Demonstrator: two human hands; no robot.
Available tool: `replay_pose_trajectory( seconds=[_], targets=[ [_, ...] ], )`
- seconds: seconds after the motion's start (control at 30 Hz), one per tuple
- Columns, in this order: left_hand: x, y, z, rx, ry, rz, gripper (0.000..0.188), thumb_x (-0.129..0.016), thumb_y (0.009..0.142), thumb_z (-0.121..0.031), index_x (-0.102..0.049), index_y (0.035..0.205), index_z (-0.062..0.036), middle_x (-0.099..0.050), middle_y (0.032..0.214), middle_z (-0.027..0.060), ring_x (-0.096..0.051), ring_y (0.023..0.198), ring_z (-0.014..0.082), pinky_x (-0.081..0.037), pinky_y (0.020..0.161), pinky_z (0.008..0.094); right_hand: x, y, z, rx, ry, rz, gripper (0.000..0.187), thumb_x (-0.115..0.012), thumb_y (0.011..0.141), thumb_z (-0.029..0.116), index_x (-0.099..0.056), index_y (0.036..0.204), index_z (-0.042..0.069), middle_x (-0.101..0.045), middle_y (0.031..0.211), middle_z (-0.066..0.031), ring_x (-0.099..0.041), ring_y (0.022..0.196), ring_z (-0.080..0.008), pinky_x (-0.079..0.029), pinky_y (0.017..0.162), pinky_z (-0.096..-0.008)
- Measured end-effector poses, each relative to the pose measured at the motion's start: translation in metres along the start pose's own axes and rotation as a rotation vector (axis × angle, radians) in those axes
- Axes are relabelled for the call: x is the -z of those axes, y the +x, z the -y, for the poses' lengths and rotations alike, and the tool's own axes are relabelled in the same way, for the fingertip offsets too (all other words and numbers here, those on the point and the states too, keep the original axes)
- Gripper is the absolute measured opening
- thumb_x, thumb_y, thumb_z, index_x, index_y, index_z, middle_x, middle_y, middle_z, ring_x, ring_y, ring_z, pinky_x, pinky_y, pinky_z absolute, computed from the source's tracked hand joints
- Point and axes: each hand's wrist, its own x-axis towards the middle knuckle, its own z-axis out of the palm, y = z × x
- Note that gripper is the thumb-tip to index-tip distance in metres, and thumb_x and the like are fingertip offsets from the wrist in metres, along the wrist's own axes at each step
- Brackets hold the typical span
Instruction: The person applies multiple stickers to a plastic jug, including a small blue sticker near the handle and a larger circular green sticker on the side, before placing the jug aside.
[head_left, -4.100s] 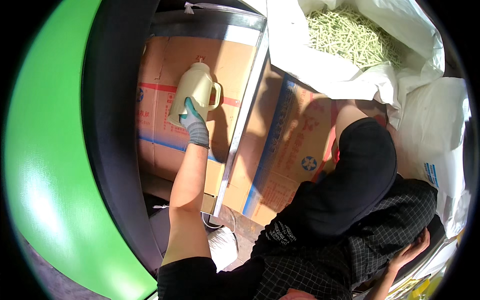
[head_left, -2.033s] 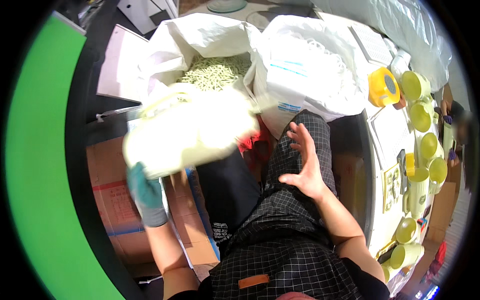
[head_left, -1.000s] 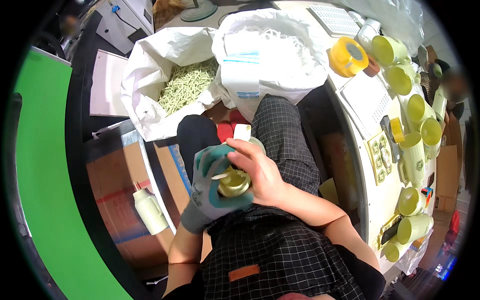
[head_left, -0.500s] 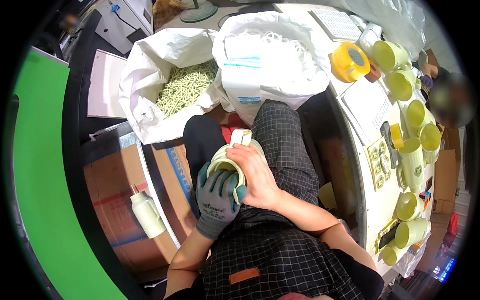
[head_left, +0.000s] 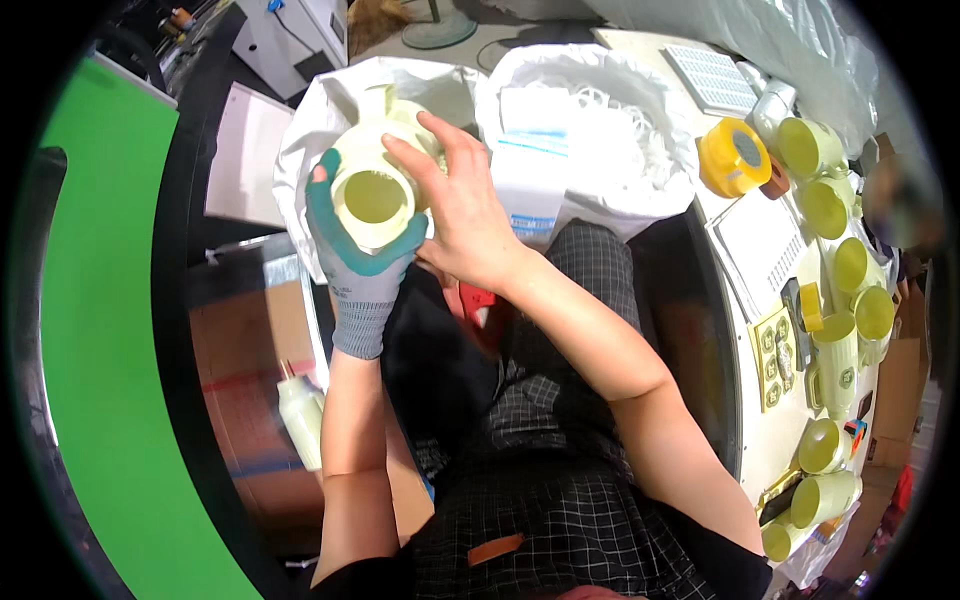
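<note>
Over the white sack (head_left: 300,125) on the left, both my hands have a pale yellow-green plastic jug (head_left: 405,125), its round mouth turned toward me and a handle at its far end. My left hand (head_left: 365,260), in a grey and teal glove, grips the jug around its mouth from below, thumb on the left side. Bare, my right hand (head_left: 465,205) curves along the jug's right side with its fingertips on the upper body. Part of the right thumb is hidden beside the glove.
A second white sack (head_left: 665,190) holds white plastic rings. On the right-hand table (head_left: 700,440) stand several similar jugs (head_left: 835,360), a yellow tape roll (head_left: 735,157) and a sticker sheet (head_left: 773,355). A small squeeze bottle (head_left: 302,420) is by the cardboard box (head_left: 240,410) at left.
Both hands have lifted the jug from my lap, forward and left to over the left sack. Its mouth now faces me more fully, and the right hand's fingers are more spread.
</note>
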Motion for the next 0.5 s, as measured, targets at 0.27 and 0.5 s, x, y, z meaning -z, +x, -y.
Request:
replay_pose_trajectory(
  seconds=[0.27,0.5],
  targets=[
    [-0.04,-0.021,0.017,0.024,0.074,-0.198,0.114,-0.095,0.071,-0.011,-0.026,0.162,-0.0066,-0.044,0.156,0.0223,-0.046,0.141,0.0438,-0.04,0.118,0.0539,0.141,-0.015,-0.184,-0.444,-0.344,-0.004,0.048,-0.087,0.081,0.02,-0.07,0.122,0.003,-0.071,0.118,-0.0169,-0.071,0.107,-0.0297,-0.059,0.089,-0.0394],
    [-0.082,-0.064,0.05,0.165,0.032,-0.209,0.102,-0.096,0.074,-0.019,-0.038,0.156,0.0008,-0.05,0.152,0.0216,-0.051,0.138,0.04,-0.045,0.115,0.0502,0.181,-0.011,-0.197,-0.563,-0.919,0.855,0.124,-0.098,0.06,0.046,-0.035,0.164,0.021,-0.04,0.161,-0.0301,-0.053,0.137,-0.049,-0.043,0.118,-0.048]
  ],
)
